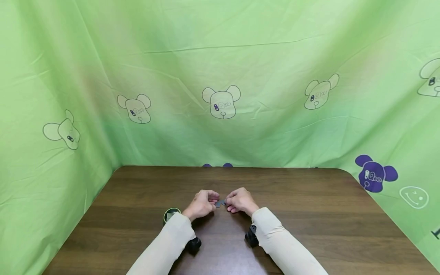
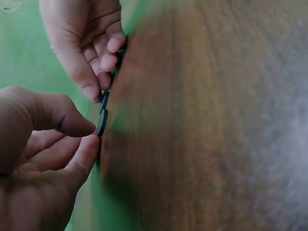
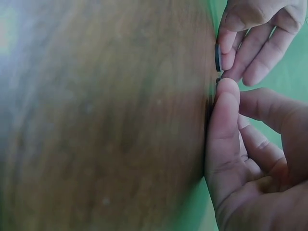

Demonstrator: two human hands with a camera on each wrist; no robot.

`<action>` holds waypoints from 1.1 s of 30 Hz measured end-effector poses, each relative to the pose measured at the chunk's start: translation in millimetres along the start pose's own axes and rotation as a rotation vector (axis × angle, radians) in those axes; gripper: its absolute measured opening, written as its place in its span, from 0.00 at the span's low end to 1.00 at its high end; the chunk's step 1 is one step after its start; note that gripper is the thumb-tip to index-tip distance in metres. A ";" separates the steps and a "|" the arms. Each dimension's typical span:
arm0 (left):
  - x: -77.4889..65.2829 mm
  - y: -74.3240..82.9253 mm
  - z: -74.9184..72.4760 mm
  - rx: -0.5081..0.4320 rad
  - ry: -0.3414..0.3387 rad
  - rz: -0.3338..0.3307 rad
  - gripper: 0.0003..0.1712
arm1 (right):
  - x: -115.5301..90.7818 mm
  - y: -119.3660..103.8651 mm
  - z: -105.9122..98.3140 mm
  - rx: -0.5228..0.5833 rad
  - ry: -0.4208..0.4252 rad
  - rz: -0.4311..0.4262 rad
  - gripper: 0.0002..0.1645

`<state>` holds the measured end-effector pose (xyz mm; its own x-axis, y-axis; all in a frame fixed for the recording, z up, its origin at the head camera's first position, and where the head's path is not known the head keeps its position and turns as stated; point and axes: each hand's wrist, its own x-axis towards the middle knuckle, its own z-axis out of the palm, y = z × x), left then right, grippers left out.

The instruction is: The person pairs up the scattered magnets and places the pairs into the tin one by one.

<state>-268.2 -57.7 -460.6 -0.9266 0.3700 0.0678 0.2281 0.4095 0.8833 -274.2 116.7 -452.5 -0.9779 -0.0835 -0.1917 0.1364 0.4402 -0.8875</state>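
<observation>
Over the middle of the table, my left hand pinches a thin, dark, coin-like disc between thumb and fingertips. In the left wrist view this disc shows as a narrow dark edge close over the wood. Facing it, my right hand pinches a second dark disc, its thumb and index fingertip at the rim. The two discs are nearly end to end, overlapping slightly in the left wrist view. Fingertips hide most of the right disc in the right wrist view.
A dark round container with a green rim stands beside my left forearm, partly hidden by the sleeve. Black wrist cameras hang under both wrists. The brown wooden table is bordered by a green printed curtain.
</observation>
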 end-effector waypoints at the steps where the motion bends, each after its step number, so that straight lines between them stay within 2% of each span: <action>1: 0.2 -0.5 0.7 0.012 0.004 0.011 0.24 | 0.1 -0.3 0.4 -0.009 0.000 -0.002 0.04; 9: 1.3 -4.1 6.3 0.182 0.091 0.092 0.17 | 0.7 -0.8 2.3 -0.090 0.002 -0.059 0.02; 16: 1.3 -5.5 7.9 0.161 0.117 0.082 0.14 | -0.4 -0.1 4.4 -0.142 0.001 -0.087 0.03; 19: 2.3 -5.9 7.7 0.160 0.133 0.099 0.14 | -0.6 -1.4 3.7 -0.167 -0.003 -0.106 0.03; 26: 2.4 -6.9 7.8 0.142 0.144 0.103 0.14 | -2.7 -2.0 2.0 -0.244 -0.041 -0.167 0.02; 33: 1.3 -7.3 7.9 0.125 0.142 0.087 0.14 | -3.0 1.3 0.3 -0.228 -0.071 -0.207 0.04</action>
<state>-268.7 -53.6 -470.6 -0.9325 0.2911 0.2139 0.3365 0.4844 0.8075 -271.0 117.2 -453.3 -0.9665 -0.2513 -0.0527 -0.1116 0.5960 -0.7952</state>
